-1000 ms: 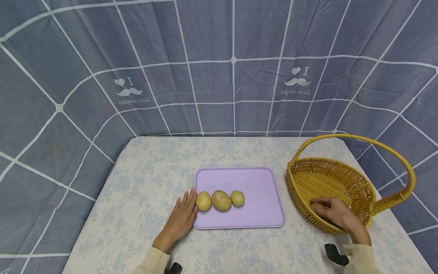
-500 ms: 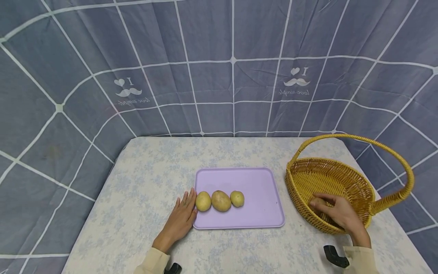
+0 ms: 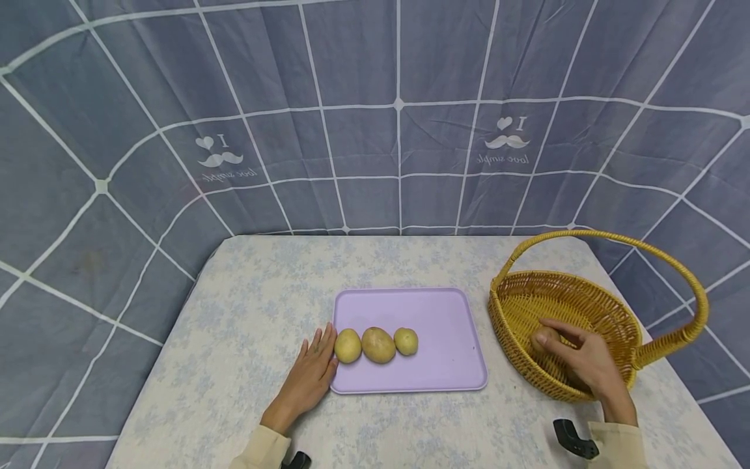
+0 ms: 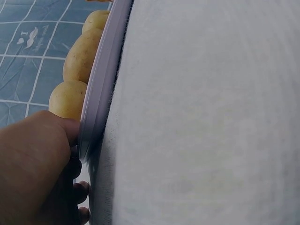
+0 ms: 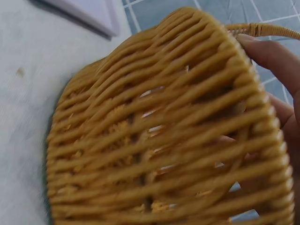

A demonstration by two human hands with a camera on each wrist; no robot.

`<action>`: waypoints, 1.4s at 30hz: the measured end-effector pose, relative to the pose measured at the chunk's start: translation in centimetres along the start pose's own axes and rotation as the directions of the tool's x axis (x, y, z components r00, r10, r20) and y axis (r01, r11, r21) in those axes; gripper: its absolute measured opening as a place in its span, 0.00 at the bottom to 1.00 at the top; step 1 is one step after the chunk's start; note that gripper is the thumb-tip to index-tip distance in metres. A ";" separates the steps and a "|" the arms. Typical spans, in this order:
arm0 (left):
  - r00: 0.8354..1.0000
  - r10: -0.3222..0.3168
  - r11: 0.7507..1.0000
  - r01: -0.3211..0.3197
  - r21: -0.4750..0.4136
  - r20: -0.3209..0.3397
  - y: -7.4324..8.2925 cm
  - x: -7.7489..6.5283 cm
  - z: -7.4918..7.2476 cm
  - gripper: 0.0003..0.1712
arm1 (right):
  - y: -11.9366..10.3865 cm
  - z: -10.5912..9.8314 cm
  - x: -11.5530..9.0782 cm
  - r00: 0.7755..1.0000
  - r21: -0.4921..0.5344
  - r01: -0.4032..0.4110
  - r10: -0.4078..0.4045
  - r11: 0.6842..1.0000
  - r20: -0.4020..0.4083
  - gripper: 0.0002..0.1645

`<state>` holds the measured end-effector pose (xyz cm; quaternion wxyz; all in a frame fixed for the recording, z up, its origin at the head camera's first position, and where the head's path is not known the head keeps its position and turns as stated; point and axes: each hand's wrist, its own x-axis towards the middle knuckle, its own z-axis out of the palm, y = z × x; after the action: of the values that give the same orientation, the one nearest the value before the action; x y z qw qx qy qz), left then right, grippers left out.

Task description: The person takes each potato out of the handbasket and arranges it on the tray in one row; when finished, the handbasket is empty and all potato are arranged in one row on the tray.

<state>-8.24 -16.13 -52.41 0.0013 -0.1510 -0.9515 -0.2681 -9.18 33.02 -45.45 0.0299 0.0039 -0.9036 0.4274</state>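
Three potatoes lie in a row on the left half of a lilac tray (image 3: pixel 436 339): a round one (image 3: pixel 348 346), a larger oval one (image 3: pixel 378 345) and a small one (image 3: pixel 406 341). My left hand (image 3: pixel 309 378) rests at the tray's left edge with straight fingers, its thumb beside the nearest potato. Inside the wicker basket (image 3: pixel 609 303), my right hand (image 3: pixel 586 359) grips a brownish potato (image 3: pixel 540 340) between thumb and fingers. The basket's wall (image 5: pixel 154 122) hides that potato in the right wrist view, where the thumb (image 5: pixel 269 54) shows above the rim.
A tall arched handle (image 3: pixel 662 251) rises over the basket and leans out to the right. The tray and basket stand apart on a pale floral tablecloth (image 3: pixel 275 280). A blue-grey checked curtain (image 3: pixel 363 143) hangs behind and at both sides of the table.
My right hand has lifted slightly inside the basket, and the potato in its grip has risen and shifted with it. The left hand, tray and three potatoes stay put.
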 end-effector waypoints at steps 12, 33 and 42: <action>1.000 0.004 1.000 -0.004 0.002 0.001 0.0 0.0 0.0 0.33 | -2.9 1.2 1.2 0.990 0.274 0.134 -0.119 0.952 -0.072 0.24; 1.000 0.012 1.000 -0.012 0.005 -0.007 0.0 0.1 -0.1 0.33 | -6.9 8.9 4.8 0.931 0.478 0.276 -0.356 0.834 0.083 0.25; 1.000 0.016 1.000 -0.016 0.001 -0.009 0.0 0.0 0.0 0.32 | -6.6 12.1 4.9 0.930 0.411 0.235 -0.327 0.881 0.169 0.25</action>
<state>-8.23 -16.09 -52.44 0.0079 -0.1573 -0.9503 -0.2684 -14.46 19.56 -47.70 -0.0156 0.1916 -0.7891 0.5835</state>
